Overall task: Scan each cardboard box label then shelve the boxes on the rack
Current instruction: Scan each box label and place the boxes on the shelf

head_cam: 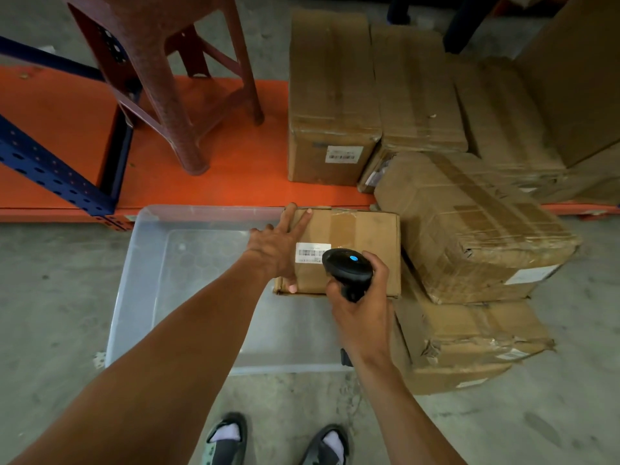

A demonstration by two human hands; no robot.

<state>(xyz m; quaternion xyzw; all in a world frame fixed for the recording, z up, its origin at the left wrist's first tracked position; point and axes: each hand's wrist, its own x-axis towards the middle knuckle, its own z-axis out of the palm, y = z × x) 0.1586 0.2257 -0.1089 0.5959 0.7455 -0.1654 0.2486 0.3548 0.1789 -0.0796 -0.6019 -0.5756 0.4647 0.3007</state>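
A small cardboard box [362, 236] is held over the clear plastic bin [144, 280], its white barcode label [310, 252] facing up. My left hand [276, 250] grips the box's left edge, fingers spread on top and thumb underneath. My right hand [360, 310] is closed around a black handheld scanner [347, 266] with a blue light on top, its head just right of the label. The orange rack shelf [235, 162] lies beyond, low to the floor.
Several larger cardboard boxes [332, 95] stand on the shelf's right part. More boxes [469, 223] are stacked on the concrete floor to the right. A reddish-brown plastic stool [174, 78] stands on the shelf. A blue rack upright [50, 169] is at left.
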